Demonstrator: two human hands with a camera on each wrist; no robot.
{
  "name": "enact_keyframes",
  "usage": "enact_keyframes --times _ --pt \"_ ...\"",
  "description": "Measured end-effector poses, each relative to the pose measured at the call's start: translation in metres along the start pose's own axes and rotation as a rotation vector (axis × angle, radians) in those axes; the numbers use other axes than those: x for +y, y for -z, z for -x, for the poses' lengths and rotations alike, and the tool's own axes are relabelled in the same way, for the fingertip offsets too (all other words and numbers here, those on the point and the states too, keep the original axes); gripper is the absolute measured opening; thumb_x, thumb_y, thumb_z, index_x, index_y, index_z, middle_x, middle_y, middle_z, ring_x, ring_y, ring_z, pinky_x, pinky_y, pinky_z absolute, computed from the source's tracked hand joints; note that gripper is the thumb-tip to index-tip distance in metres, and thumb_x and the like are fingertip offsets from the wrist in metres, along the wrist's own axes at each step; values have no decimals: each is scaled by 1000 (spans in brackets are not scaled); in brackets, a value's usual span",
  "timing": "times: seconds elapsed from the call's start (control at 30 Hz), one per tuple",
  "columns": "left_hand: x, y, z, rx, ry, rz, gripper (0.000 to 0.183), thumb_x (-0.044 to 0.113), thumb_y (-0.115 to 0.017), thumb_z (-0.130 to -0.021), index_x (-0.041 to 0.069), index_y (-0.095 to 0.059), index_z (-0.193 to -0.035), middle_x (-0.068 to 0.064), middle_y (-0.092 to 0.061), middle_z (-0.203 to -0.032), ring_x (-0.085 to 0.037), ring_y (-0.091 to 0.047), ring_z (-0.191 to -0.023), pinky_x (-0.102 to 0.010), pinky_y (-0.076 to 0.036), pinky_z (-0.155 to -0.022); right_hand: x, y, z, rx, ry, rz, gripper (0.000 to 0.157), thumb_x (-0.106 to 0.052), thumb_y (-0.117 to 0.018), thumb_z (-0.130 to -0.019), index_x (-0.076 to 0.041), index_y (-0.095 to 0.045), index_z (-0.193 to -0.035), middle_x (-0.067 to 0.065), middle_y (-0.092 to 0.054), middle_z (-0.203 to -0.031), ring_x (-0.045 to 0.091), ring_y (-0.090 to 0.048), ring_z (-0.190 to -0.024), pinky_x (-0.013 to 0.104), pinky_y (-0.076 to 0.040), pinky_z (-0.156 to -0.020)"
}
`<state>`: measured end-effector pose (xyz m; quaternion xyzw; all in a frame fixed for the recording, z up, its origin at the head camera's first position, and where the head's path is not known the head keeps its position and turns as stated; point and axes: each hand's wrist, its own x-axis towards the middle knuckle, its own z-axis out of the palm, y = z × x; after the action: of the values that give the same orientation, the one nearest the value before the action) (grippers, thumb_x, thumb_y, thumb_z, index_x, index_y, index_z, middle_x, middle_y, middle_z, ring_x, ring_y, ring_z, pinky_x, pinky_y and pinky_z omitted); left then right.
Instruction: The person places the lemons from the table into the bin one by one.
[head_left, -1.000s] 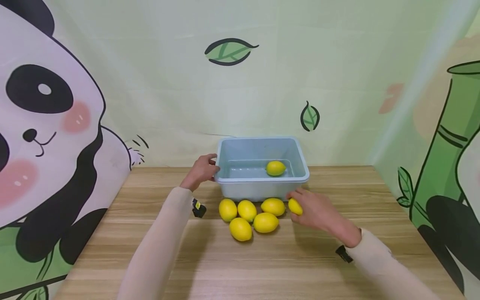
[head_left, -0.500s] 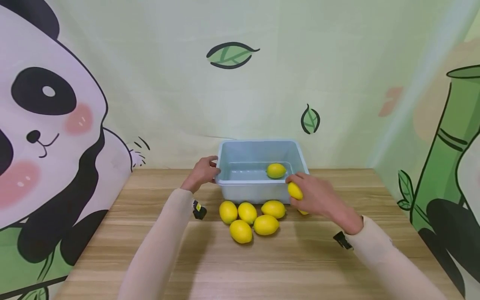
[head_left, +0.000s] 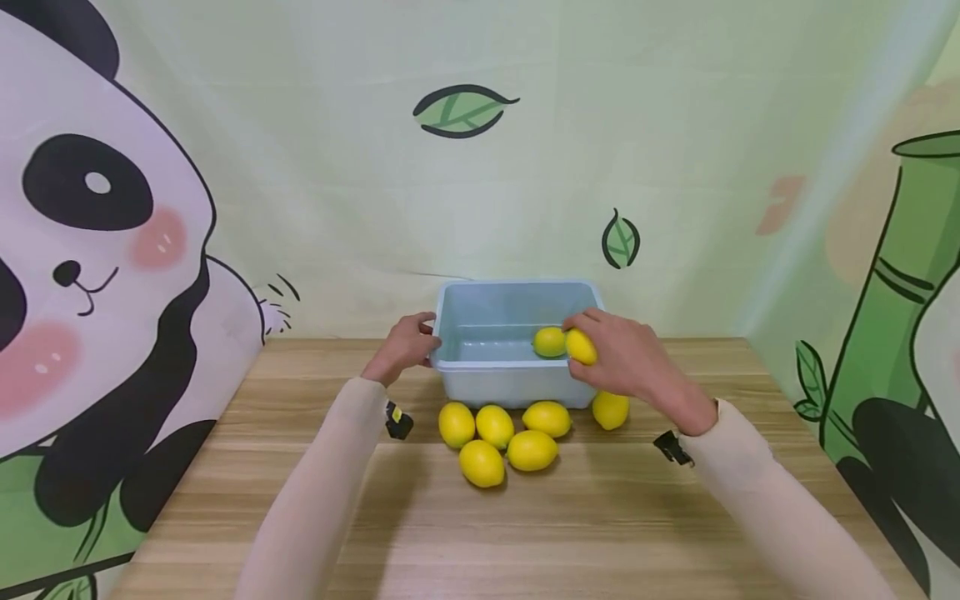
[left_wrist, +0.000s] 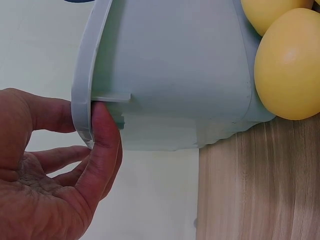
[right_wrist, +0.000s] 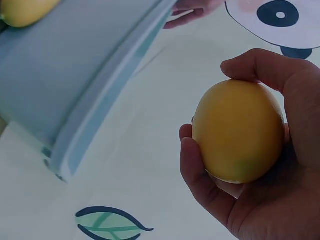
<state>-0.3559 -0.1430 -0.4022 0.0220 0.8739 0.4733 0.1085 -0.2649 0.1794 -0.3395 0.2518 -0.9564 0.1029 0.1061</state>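
My right hand [head_left: 626,350] holds a lemon [head_left: 581,347] above the right front corner of a light blue plastic basin [head_left: 517,383]. In the right wrist view the thumb and fingers curl round that lemon [right_wrist: 239,132]. Inside the basin one lemon [head_left: 550,342] lies on the floor, partly overlapped by the held one. My left hand [head_left: 407,343] grips the basin's left rim; the left wrist view shows the thumb and fingers pinching the rim [left_wrist: 84,90] from both sides.
Several lemons lie on the wooden table [head_left: 450,533] in front of the basin, among them a front lemon [head_left: 482,463]. Another lemon [head_left: 611,410] sits under my right wrist at the basin's right corner. A printed panda backdrop [head_left: 337,167] rises close behind the basin.
My right hand has lifted a lemon from the table up and left over the basin's corner, uncovering another lemon beneath. My left hand keeps its hold on the rim.
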Motion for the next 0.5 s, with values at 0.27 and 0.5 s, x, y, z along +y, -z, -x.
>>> enact_keyframes --times 0.27,0.5 --pt "-1 1 -1 0 -6 1 62 11 -55 -95 5 -33 -152 -22 -52 -137 -38 -60 -115 -37 -60 -82 -3 16 -17 1 -7 2 44 -30 -65 -84 -14 -61 -124 5 -64 -117 21 -56 -78 31 -44 -58" --pt "-3 0 -3 -1 -1 -5 62 10 -55 -95 6 -32 -152 -22 -52 -136 -35 -62 -112 -36 -61 -81 -1 23 -32 -9 -32 4 42 -30 -65 -84 -15 -60 -123 5 -62 -108 21 -54 -74 31 -43 -56"
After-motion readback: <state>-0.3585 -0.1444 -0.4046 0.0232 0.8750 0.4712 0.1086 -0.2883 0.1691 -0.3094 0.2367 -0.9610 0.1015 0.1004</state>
